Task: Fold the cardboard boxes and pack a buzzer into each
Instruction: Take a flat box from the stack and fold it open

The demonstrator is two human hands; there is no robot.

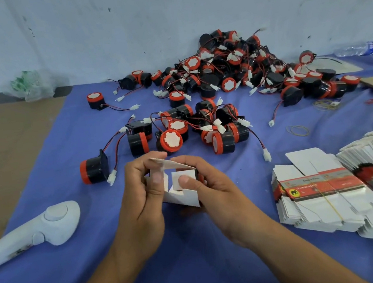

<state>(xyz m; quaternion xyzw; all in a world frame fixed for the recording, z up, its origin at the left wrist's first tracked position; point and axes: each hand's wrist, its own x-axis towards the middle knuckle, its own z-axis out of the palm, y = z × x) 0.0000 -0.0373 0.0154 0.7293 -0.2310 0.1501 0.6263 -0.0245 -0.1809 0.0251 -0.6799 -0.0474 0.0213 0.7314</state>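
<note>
Box: small cardboard box (pixel 180 190) gripped above the desk (pixel 197 270) by left hand (pixel 140 192) and right hand (pixel 213 192), apparently for flap tucking.
Stock: buzzers (pixel 231 71) heaped beyond, kept within reach.

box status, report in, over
Left grip and right grip both hold the box. Flaps half folded, right thumb pressing one in. Loose buzzers just beyond, not blocking.

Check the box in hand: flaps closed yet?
Open: the box has its top flap raised, held between left hand and right hand.
</note>
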